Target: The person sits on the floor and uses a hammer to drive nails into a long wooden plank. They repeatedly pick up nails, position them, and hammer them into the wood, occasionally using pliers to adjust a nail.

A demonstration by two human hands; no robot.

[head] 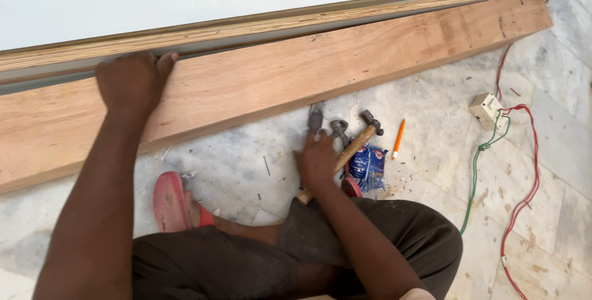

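Carpentry worksite: planks (296,72), hammer (348,149), loose wires (524,170) on marble floor (246,170).

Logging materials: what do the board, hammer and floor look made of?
Board: apparently solid reddish wood, unfinished, grain visible. Hammer: pale wooden handle, dark head, probably steel. Floor: grey-white veined tiles, probably marble, dusty. Left hand rests on the board; right hand on the hammer handle.

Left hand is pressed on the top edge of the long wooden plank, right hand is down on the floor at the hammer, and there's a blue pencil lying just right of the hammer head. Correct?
Not quite. The pencil is orange, not blue; the blue thing there is a small packet. The head view shows the rest: left hand on the plank at its top edge, right hand at the hammer on the floor.
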